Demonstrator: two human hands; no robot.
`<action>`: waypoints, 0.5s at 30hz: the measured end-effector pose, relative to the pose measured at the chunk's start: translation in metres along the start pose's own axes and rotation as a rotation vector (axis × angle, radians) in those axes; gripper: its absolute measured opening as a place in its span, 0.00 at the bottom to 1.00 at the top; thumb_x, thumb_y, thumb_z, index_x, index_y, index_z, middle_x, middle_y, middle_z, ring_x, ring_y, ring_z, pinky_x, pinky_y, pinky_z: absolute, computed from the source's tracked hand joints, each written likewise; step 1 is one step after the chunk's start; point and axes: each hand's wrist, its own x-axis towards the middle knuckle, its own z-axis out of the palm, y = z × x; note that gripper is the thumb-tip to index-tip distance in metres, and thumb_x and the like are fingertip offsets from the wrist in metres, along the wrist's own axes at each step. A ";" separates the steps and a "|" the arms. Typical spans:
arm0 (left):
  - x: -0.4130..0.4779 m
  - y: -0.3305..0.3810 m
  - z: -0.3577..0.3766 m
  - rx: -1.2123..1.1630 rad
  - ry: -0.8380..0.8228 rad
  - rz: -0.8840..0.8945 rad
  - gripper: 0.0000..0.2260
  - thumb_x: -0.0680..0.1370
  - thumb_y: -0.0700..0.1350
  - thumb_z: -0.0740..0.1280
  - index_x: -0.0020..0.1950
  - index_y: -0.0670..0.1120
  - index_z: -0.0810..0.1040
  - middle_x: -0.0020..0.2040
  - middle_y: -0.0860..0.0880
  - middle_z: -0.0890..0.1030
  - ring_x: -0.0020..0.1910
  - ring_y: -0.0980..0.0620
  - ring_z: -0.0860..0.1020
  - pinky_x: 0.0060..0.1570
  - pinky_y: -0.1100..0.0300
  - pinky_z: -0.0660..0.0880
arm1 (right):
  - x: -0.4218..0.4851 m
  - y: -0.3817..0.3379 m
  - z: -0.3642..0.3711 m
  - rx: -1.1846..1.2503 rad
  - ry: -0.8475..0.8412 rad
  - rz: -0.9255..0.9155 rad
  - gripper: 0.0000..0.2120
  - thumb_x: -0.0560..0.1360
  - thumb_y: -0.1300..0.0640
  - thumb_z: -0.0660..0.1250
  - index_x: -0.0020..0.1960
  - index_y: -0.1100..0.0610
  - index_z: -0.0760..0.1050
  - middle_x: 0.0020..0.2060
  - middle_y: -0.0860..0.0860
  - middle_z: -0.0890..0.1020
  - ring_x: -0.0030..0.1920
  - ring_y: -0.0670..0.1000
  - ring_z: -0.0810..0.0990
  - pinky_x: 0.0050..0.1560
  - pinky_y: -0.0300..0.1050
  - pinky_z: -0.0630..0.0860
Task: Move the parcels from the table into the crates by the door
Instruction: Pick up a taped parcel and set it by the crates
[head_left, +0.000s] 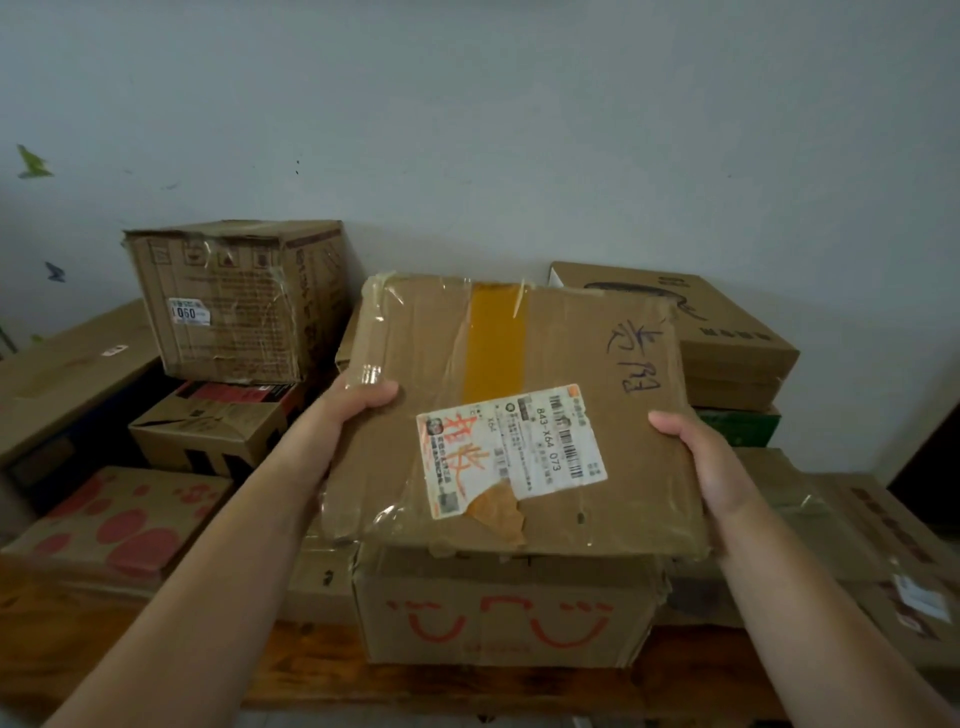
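Pinched at opposite edges, thumbs on top, fingers hidden underneath, by left hand (353, 410) and right hand (711, 467): flat brown cardboard parcel (415, 353) with yellow tape and white label, over a red-smiley brown carton (509, 613) on a wooden table (311, 665). Might slip on glossy tape or sag from the edge-only grip. Counted: two hands, one held parcel, roughly ten more boxes.

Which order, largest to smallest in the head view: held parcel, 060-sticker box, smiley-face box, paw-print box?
1. held parcel, though it is nearest the camera.
2. 060-sticker box and smiley-face box look alike; the smiley one is partly hidden.
3. paw-print box.
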 end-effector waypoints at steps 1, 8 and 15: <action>-0.003 0.003 0.002 -0.010 -0.006 0.047 0.19 0.73 0.45 0.67 0.63 0.45 0.75 0.37 0.46 0.85 0.33 0.48 0.83 0.32 0.56 0.80 | -0.002 -0.002 0.001 -0.004 -0.020 -0.046 0.34 0.58 0.47 0.78 0.62 0.52 0.72 0.45 0.53 0.84 0.41 0.52 0.84 0.35 0.45 0.81; -0.011 0.004 0.001 -0.019 -0.041 0.227 0.21 0.63 0.46 0.67 0.56 0.53 0.78 0.41 0.49 0.85 0.38 0.50 0.84 0.38 0.54 0.79 | -0.014 -0.005 0.000 0.022 -0.049 -0.237 0.21 0.66 0.57 0.61 0.59 0.50 0.73 0.48 0.52 0.83 0.46 0.53 0.83 0.42 0.49 0.82; -0.008 0.001 0.000 -0.027 -0.058 0.179 0.21 0.64 0.47 0.68 0.57 0.53 0.78 0.42 0.48 0.85 0.39 0.48 0.84 0.37 0.53 0.79 | -0.013 -0.005 -0.002 -0.028 -0.035 -0.247 0.24 0.66 0.55 0.64 0.62 0.53 0.71 0.50 0.54 0.83 0.47 0.53 0.83 0.42 0.48 0.82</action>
